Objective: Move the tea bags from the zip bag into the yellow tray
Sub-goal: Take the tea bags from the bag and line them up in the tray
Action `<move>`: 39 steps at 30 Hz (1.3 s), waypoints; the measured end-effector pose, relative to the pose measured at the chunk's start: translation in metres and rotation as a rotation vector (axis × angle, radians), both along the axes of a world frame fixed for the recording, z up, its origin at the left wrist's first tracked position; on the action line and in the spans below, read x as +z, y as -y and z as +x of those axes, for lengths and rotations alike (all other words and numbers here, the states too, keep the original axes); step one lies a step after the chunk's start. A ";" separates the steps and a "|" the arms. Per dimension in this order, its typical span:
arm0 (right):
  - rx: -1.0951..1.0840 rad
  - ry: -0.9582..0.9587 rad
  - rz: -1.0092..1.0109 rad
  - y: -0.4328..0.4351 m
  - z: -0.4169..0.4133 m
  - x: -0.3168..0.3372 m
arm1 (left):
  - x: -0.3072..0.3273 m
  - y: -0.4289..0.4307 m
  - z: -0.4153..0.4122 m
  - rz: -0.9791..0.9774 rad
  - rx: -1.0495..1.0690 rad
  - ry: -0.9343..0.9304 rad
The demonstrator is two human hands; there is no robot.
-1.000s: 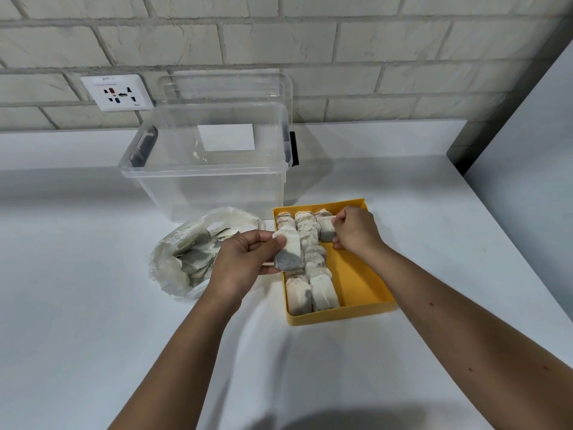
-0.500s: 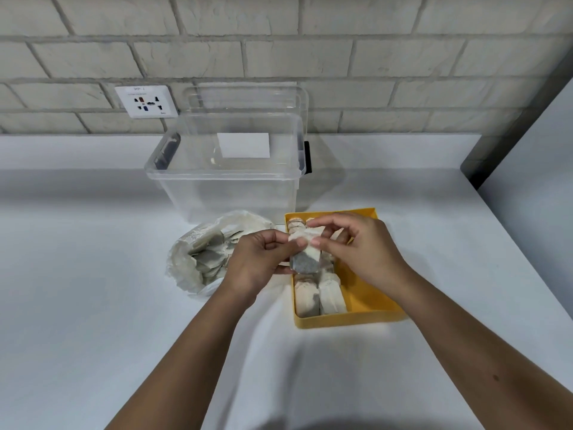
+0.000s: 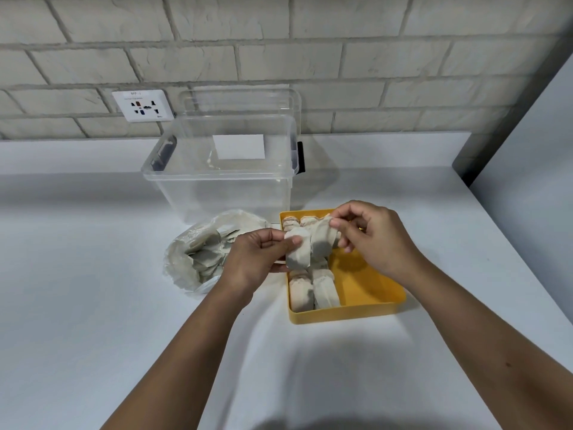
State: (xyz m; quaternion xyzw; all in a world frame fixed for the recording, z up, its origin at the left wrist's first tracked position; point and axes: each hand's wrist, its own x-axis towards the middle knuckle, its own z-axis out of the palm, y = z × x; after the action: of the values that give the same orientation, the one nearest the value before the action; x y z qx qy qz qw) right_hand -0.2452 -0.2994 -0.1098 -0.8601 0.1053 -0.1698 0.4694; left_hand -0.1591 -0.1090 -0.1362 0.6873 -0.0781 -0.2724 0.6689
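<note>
Tea bags (image 3: 313, 293) lie packed in two rows along the left side of the yellow tray (image 3: 347, 315), whose right half shows bare floor. More wait in the crumpled zip bag (image 3: 192, 259), which lies on the white counter (image 3: 93, 305) just left of the tray. Above the tray's left edge, your left hand (image 3: 257, 259) pinches one loose bag (image 3: 297, 252) between thumb and forefinger. Your right hand (image 3: 375, 243) pinches the top corner of a second bag (image 3: 322, 242) that overlaps the first, its other fingers curled. The step in hand looks like the split: two bags clinging together, being parted before they go down. Next you would need to draw them apart gently, since the thin paper may tear. Then lower each one flat into the open part of the tray, in line with the rows. The zip bag looks far from emptied, so the job appears to be about midway. Behind stand a clear storage box (image 3: 223, 187) and a wall socket (image 3: 142, 105).
</note>
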 end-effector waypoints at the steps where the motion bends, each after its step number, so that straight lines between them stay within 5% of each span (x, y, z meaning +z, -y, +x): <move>1: 0.012 -0.012 0.000 0.001 0.000 0.000 | 0.000 0.001 0.000 -0.002 -0.005 -0.004; 11: 0.193 -0.114 0.038 0.003 0.002 0.003 | -0.001 0.005 0.007 0.068 0.152 0.189; 17: 0.138 -0.122 -0.006 -0.004 0.008 0.002 | 0.010 0.010 -0.008 -0.019 -0.043 0.027; 30: 0.046 -0.083 0.064 0.001 0.006 -0.003 | 0.003 0.012 -0.006 -0.032 -0.023 -0.044; 39: 0.041 -0.550 -0.232 0.025 0.014 -0.013 | -0.006 0.005 0.008 0.032 0.062 0.029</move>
State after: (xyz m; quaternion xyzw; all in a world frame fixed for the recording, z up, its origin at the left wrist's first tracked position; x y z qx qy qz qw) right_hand -0.2315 -0.3239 -0.1226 -0.9236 0.1911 0.0680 0.3252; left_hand -0.1515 -0.1143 -0.1419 0.7039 -0.0621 -0.2426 0.6647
